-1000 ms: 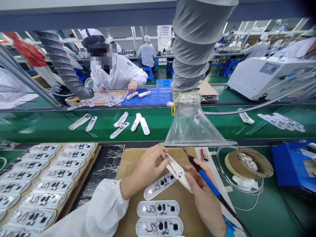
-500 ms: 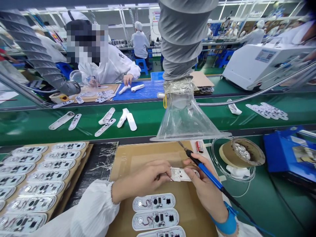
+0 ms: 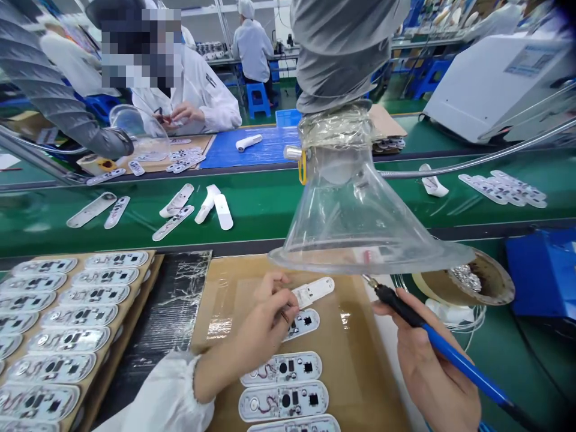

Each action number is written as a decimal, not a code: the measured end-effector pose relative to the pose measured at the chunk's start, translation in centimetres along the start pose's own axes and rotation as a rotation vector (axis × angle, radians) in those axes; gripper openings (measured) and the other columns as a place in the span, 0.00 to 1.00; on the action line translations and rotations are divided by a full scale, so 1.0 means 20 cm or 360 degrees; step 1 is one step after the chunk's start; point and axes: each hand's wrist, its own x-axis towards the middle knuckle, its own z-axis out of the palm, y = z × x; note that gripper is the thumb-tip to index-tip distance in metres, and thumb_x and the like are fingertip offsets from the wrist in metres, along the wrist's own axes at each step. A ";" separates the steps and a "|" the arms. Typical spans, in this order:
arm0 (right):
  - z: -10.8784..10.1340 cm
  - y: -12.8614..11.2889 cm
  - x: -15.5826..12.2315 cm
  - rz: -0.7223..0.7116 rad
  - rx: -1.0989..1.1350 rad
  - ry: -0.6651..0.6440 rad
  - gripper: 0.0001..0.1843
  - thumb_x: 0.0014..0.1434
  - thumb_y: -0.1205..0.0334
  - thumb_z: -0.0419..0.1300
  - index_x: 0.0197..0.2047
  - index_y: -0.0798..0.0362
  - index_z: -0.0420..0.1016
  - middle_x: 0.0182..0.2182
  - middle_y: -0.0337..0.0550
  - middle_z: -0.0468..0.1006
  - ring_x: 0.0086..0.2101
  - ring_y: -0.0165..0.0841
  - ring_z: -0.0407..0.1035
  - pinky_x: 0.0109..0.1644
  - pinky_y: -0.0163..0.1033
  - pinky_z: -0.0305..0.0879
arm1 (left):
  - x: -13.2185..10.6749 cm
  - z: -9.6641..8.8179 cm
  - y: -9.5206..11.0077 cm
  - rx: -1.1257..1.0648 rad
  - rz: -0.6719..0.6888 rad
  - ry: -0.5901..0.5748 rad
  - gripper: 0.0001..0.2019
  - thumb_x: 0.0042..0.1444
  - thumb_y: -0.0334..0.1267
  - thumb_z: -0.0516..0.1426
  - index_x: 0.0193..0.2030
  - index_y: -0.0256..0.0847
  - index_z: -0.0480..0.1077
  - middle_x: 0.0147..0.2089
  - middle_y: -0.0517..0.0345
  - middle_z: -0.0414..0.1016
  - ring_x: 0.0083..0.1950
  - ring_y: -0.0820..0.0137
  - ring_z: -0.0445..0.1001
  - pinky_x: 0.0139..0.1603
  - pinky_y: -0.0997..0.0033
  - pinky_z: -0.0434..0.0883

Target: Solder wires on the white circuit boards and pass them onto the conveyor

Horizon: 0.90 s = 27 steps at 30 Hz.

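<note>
My left hand [image 3: 269,321] is closed at the left end of a narrow white plastic casing [image 3: 317,290], its fingertips covering that end. Just below the casing lies an oval circuit board [image 3: 308,323], partly hidden by the same hand. A soldering iron [image 3: 468,365] with a blue handle and black grip rests in my right hand [image 3: 434,372], fingers wrapped round it. Its metal tip points up and left, apart from the casing. More oval boards [image 3: 284,400] with red wires are lined up on the cardboard [image 3: 355,384] nearer to me.
A clear fume hood [image 3: 346,222] hangs over the work spot. Rows of boards [image 3: 74,339] fill cardboard at left. A solder-waste bowl [image 3: 490,282] and blue device [image 3: 542,276] stand right. Loose parts [image 3: 215,207] lie on the green belt; a co-worker [image 3: 193,90] sits opposite.
My right hand has let go of the casing and moved right and down with the soldering iron. The casing now tilts in my left hand, and a board shows beneath it.
</note>
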 end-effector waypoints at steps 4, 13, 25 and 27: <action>-0.02 0.06 -0.07 0.0069 -0.0086 -0.0009 0.18 0.70 0.45 0.67 0.57 0.42 0.88 0.52 0.50 0.88 0.53 0.51 0.83 0.55 0.52 0.82 | -0.04 0.13 0.03 0.0317 0.0101 0.0050 0.10 0.68 0.26 0.54 0.39 0.43 0.73 0.55 0.47 0.71 0.48 0.59 0.70 0.47 0.55 0.72; -0.01 0.10 -0.10 0.0081 -0.0169 -0.0069 0.10 0.68 0.50 0.69 0.46 0.43 0.91 0.44 0.50 0.88 0.40 0.43 0.85 0.41 0.41 0.85 | -0.05 0.21 -0.01 0.0531 0.0117 -0.0012 0.10 0.63 0.26 0.55 0.37 0.46 0.72 0.43 0.49 0.71 0.44 0.55 0.68 0.45 0.57 0.70; 0.02 0.05 -0.07 -0.0094 -0.0311 -0.0201 0.07 0.70 0.55 0.67 0.45 0.40 0.89 0.40 0.42 0.89 0.35 0.36 0.85 0.39 0.31 0.83 | -0.05 0.22 0.00 0.0682 0.0194 0.0034 0.09 0.58 0.24 0.57 0.37 0.45 0.70 0.42 0.50 0.67 0.43 0.56 0.66 0.45 0.58 0.67; 0.03 0.05 -0.07 -0.0101 -0.0315 -0.0203 0.07 0.70 0.55 0.67 0.45 0.41 0.89 0.39 0.42 0.89 0.35 0.36 0.85 0.39 0.31 0.83 | -0.05 0.22 0.00 0.0671 0.0208 0.0040 0.09 0.59 0.24 0.57 0.37 0.45 0.70 0.42 0.50 0.68 0.43 0.57 0.66 0.45 0.58 0.67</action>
